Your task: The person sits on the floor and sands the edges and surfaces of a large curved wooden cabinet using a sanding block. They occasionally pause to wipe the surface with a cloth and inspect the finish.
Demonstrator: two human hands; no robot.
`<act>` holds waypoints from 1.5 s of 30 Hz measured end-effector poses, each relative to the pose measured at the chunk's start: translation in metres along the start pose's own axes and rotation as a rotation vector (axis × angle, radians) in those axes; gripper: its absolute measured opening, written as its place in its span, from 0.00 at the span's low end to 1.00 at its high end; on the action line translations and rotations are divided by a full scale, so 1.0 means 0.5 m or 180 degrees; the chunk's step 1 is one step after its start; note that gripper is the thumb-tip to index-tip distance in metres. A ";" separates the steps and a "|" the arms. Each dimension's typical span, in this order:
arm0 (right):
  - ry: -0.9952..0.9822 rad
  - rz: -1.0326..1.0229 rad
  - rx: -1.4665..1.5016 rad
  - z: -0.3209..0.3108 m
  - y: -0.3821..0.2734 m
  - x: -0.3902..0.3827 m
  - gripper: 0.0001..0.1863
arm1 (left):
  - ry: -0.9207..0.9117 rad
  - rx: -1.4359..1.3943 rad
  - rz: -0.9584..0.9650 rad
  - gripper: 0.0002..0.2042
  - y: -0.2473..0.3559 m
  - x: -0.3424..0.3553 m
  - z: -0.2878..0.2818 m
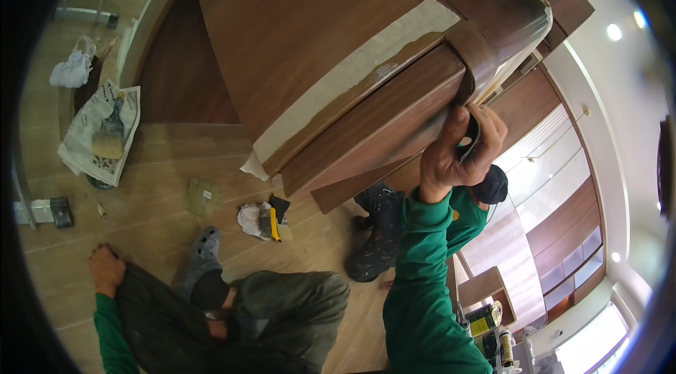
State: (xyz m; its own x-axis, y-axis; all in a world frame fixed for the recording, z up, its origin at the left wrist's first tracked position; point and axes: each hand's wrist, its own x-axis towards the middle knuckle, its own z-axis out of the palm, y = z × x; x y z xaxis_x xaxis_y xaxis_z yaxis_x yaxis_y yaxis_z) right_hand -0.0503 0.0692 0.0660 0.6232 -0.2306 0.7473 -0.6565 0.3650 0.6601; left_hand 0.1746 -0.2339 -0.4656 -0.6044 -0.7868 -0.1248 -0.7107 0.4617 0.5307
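My right hand point(461, 145) is raised to the lower end of a curved brown corner piece point(472, 57) on a wooden cabinet, fingers bent round something dark that I cannot make out. Beside it is a long brown panel edge point(373, 113), with a strip of pale masking tape point(352, 71) along the panel above. My left hand point(105, 268) rests at my bent left knee at lower left, holding nothing visible, fingers loosely bent and apart.
A co-worker point(465, 216) in green and a dark cap crouches behind my right arm. On the floor lie a brush point(109, 135) on newspaper point(77, 149), a white cloth point(70, 71), a yellow-handled tool point(274, 223) and a ladder foot point(60, 212). Cans point(482, 321) stand at lower right.
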 end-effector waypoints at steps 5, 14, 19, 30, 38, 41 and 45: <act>-0.0197 0.0154 0.0118 -0.011 -0.020 0.014 0.07 | -0.0027 0.0128 0.0062 0.19 0.014 -0.003 -0.011; -0.0155 0.0059 0.0030 -0.011 -0.020 0.032 0.12 | 0.0076 0.0076 0.0179 0.17 0.002 -0.006 -0.004; -0.0201 0.0074 0.0049 -0.010 -0.035 0.045 0.13 | 0.0082 0.0146 0.0130 0.16 -0.004 0.002 0.006; -0.0169 0.0049 -0.0063 -0.016 -0.022 0.033 0.13 | 0.0064 0.0063 0.0120 0.18 -0.002 0.000 0.004; -0.0378 0.0188 0.0052 -0.019 -0.027 0.023 0.10 | 0.0036 0.0067 0.0111 0.18 -0.008 -0.006 -0.004; -0.0417 0.0479 -0.0123 -0.072 0.006 -0.021 0.09 | -0.0002 -0.0063 0.0137 0.18 0.010 -0.003 -0.010; -0.0258 0.0788 0.0149 -0.091 -0.016 -0.026 0.11 | 0.0072 -0.0027 0.0197 0.18 -0.017 0.007 0.020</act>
State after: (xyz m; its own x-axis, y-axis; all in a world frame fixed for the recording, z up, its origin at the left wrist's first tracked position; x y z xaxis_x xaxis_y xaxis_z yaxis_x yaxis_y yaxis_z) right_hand -0.0340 0.1102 0.0475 0.4063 -0.2117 0.8889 -0.8049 0.3776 0.4578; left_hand 0.1748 -0.2366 -0.4792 -0.6387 -0.7661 -0.0725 -0.6691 0.5064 0.5439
